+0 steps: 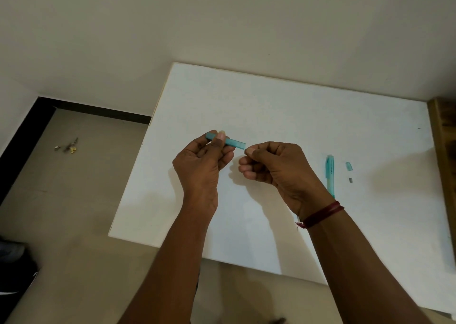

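The teal barrel (228, 141) is held up over the middle of the table (271, 96). Its long axis runs roughly left to right and dips a bit toward the right, with the open end facing the right hand (274, 168). The left hand (199, 165) pinches it near the left end, thumb on top and fingers curled under. The right hand's thumb and forefinger squeeze a tiny part (245, 151) right at that open end, too small to make out.

Biggest risk looks like that part slipping out of the pinch and bouncing off the table, or going in crooked because the barrel isn't level. Off to the right lie the other pen half (330, 173), a small teal piece (349, 166) and a grey bit (350, 180).
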